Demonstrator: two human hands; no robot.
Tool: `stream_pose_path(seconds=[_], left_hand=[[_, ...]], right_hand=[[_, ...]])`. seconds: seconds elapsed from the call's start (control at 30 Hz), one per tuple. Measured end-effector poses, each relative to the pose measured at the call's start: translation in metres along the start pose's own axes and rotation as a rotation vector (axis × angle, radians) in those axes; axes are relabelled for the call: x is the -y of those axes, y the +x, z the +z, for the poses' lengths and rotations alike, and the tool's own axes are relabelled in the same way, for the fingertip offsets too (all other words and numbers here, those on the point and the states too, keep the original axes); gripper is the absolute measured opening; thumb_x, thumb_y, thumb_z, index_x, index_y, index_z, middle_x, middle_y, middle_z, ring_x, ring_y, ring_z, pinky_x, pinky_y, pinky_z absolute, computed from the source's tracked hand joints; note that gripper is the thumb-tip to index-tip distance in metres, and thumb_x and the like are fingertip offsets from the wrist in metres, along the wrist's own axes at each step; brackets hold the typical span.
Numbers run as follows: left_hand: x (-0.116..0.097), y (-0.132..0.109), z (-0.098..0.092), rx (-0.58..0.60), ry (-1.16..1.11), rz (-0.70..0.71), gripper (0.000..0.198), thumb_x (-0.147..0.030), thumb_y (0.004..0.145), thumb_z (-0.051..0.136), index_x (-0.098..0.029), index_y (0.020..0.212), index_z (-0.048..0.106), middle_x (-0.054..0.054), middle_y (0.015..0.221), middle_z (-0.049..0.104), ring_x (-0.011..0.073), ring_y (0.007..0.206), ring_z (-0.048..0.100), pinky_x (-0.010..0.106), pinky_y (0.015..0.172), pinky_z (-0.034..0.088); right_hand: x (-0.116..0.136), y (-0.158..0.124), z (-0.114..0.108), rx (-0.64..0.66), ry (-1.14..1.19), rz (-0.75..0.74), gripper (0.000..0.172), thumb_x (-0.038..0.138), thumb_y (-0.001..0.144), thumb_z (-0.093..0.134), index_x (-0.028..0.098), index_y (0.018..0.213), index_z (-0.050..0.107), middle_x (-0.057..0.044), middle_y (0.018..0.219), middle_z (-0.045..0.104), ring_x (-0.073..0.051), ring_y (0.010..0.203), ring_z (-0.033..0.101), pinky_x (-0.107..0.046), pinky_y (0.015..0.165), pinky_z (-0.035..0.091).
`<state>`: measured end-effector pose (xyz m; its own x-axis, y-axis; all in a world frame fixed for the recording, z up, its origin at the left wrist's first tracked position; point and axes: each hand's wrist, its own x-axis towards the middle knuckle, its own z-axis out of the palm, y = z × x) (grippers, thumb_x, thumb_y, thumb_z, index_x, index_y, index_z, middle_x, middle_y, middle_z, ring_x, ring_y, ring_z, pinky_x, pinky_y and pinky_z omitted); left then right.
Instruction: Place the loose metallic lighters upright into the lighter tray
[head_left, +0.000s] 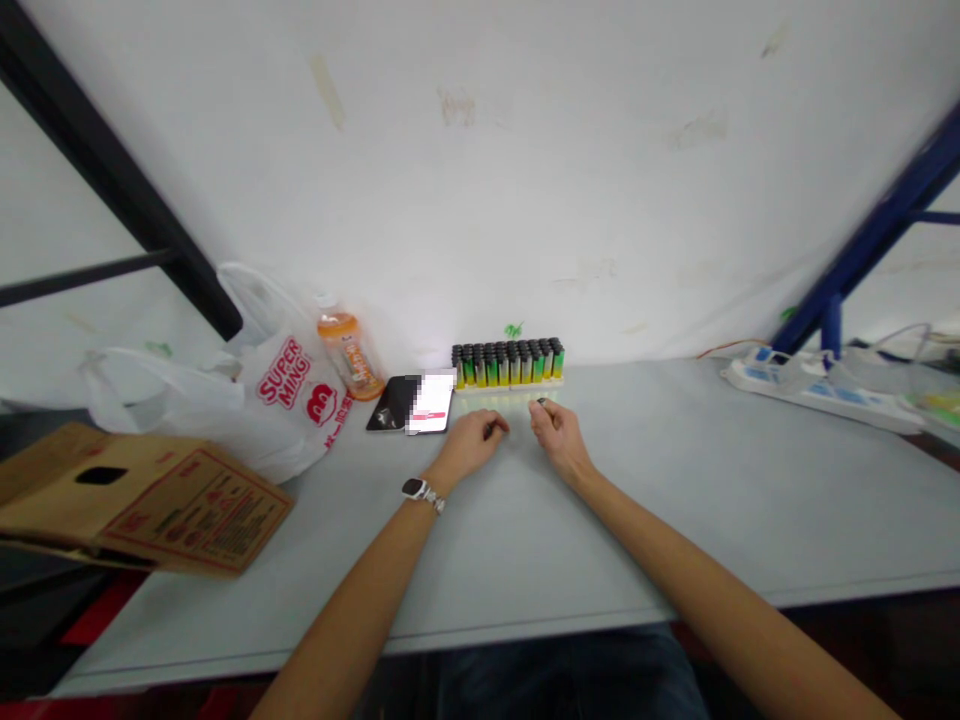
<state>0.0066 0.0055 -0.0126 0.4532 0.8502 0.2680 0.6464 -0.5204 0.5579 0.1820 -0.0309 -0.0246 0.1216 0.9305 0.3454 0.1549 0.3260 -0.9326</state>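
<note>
My left hand [474, 440] rests on the table in front of the rack, fingers curled around a small dark thing that mostly hides behind them. To its right, my right hand [556, 432] is closed, with a small dark tip showing at the thumb and forefinger; the rest of that piece is covered. Just beyond both hands stand rows of small upright cylinders [510, 366] with black tops and green, yellow and silvery bodies. They sit in a pale low tray [517, 388] close to the wall. A watch [421, 489] is on my left wrist.
A phone or tablet [390, 405] with a lit screen lies left of the tray. Farther left are an orange drink bottle [350, 355], a white plastic bag [262, 420] and a cardboard box [195, 510]. A power strip [817, 390] with cables lies at the right.
</note>
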Motion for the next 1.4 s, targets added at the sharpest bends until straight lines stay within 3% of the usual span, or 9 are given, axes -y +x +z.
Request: stream_pose_path(seconds=[0.3,0.57,1.07,1.23,1.4], left_hand=[[0.0007,0.0004,-0.0001,0.001,0.014,0.013,0.022,-0.013,0.084,0.052,-0.016,0.088,0.074,0.003,0.078,0.068,0.0149,0.068,0.057,0.026,0.069,0.043],[0.0008,0.0005,0.0005,0.002,0.021,0.017,0.021,-0.013,0.085,0.052,-0.017,0.087,0.073,0.002,0.077,0.067,0.0150,0.070,0.057,0.026,0.069,0.043],[0.0016,-0.0003,0.0005,0.004,0.018,0.018,0.022,-0.014,0.084,0.051,-0.017,0.088,0.073,0.003,0.077,0.066,0.0154,0.071,0.058,0.026,0.069,0.043],[0.0002,0.0002,-0.0003,0.001,0.021,0.022,0.023,-0.013,0.083,0.051,-0.017,0.088,0.073,0.003,0.077,0.067,0.0160,0.073,0.060,0.027,0.072,0.045],[0.0018,0.0006,0.0006,-0.003,0.019,0.034,0.022,-0.013,0.085,0.051,-0.017,0.089,0.072,0.004,0.079,0.068,0.0164,0.075,0.061,0.027,0.075,0.047]], right_hand=[[0.0017,0.0018,0.0009,-0.027,-0.056,0.029,0.049,0.061,0.088,0.050,0.021,0.061,0.044,0.005,0.053,0.036,-0.011,0.051,0.033,-0.027,0.051,0.025],[-0.0038,0.0035,0.0025,-0.028,-0.172,-0.002,0.033,0.039,0.084,0.045,0.022,0.056,0.039,0.005,0.053,0.037,-0.011,0.053,0.037,-0.027,0.053,0.026],[-0.0035,0.0039,0.0025,-0.012,-0.127,0.033,0.036,0.043,0.085,0.045,0.022,0.057,0.039,0.005,0.053,0.036,-0.011,0.052,0.035,-0.027,0.052,0.026],[-0.0051,0.0020,0.0058,0.069,-0.041,0.050,0.033,0.054,0.088,0.052,0.023,0.077,0.045,0.009,0.050,0.038,-0.011,0.046,0.036,-0.024,0.048,0.027],[-0.0022,0.0014,0.0044,0.137,-0.044,0.007,0.031,0.054,0.091,0.050,0.024,0.099,0.049,0.007,0.058,0.055,-0.014,0.053,0.052,-0.025,0.057,0.041]])
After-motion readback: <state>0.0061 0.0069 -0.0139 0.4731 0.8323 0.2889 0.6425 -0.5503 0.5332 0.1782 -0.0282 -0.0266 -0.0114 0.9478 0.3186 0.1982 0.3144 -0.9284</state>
